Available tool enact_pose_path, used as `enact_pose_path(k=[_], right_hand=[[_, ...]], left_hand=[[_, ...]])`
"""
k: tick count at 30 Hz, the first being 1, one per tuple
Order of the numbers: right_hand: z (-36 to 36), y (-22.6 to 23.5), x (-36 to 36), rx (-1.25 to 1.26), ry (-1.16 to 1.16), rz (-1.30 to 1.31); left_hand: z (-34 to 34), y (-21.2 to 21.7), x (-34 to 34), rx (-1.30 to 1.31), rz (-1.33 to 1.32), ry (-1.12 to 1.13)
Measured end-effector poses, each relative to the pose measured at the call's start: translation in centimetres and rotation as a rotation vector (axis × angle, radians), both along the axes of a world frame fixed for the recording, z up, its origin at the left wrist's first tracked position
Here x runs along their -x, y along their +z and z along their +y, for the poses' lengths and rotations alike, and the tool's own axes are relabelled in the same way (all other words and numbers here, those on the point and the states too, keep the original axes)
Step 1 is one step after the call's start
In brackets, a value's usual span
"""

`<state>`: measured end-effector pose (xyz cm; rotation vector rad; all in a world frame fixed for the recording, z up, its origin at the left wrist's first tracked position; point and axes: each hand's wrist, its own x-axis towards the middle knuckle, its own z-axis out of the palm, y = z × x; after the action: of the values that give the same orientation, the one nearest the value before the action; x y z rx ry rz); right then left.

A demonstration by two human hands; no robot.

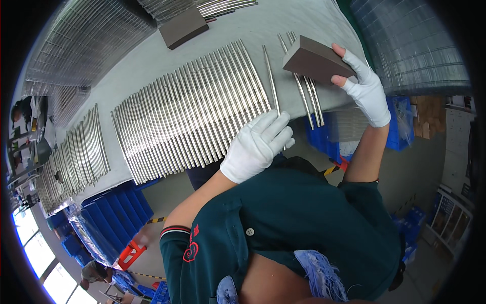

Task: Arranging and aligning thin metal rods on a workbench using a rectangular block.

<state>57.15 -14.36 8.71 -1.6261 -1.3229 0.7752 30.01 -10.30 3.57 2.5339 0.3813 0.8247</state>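
Left hand: our left hand (257, 144), white glove, sits at the near edge of the bench (152, 66), fingers (273, 126) close together, pressing on the near end of a single metal rod (271, 81). Can't tell if they wrap it or just pin it.
Single rod: we see it lying alone on the bench, running away from us, in the gap betw. the big row and the small group on the right.
Right hand: our right hand (365, 86), gloved too, fingers clamped on a brown sanding block (316, 62), thumb on the near side, other fingers at the far end.
Block: held tilted, just above the small group of rods (309, 99); can't tell if it touches them.
Big row: we've got a long row of rods (192, 111) laid side by side, touching, left of the single one, ends at the bench edge.
Further left: another batch of rods (83, 147) along the same bench, apart from the main row.
Far side: second brown block (183, 27) lying flat on the bench, w/ more rod stacks (86, 40) beyond.
Below bench: blue bins (116, 207) on the floor.
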Motion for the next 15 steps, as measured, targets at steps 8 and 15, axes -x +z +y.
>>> enact_pose_path(k=[8,15], right_hand=[[5.1,-0.3,4.3,0.147,0.324,-0.102],[5.6,-0.5,3.6,0.089,0.337,0.031]], left_hand=[[0.1,0.1,0.0,-0.044,-0.001,0.003],[0.1,0.2,0.0,-0.033,0.027,-0.004]])
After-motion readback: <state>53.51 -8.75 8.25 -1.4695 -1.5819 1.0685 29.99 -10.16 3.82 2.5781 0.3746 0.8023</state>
